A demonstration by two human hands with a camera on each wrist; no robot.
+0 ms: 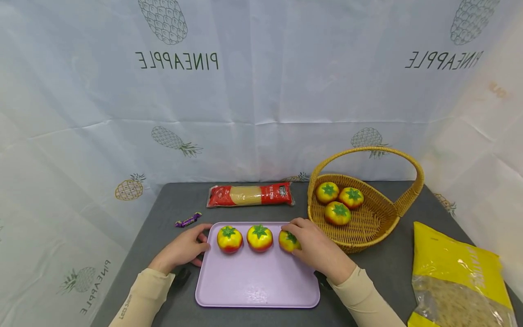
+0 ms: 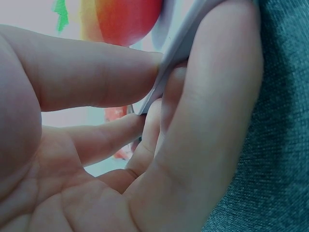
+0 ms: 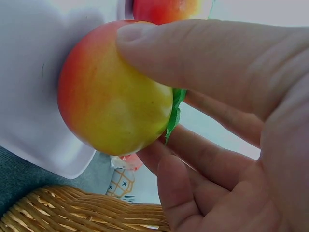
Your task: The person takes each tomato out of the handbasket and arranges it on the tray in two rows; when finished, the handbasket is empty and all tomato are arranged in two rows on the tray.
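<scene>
A lilac tray (image 1: 257,277) lies on the dark table, with two red-and-yellow tomatoes, a left tomato (image 1: 229,239) and a middle tomato (image 1: 259,238), along its far side. My left hand (image 1: 185,247) pinches the tray's left rim, thumb above and fingers under it in the left wrist view. At the tray's far right corner, my right hand (image 1: 316,247) holds a third tomato (image 3: 116,92) between thumb and fingers. That tomato is at the tray surface; its green star-shaped top faces the palm. From the head, the hand covers part of it.
Right of the tray stands a wicker basket (image 1: 377,222) with a tall handle, holding three similar tomatoes (image 1: 337,213). Behind the tray lies a red noodle packet (image 1: 250,195). A purple-wrapped candy (image 1: 188,220) is at the left, and a yellow bag (image 1: 457,272) at the right.
</scene>
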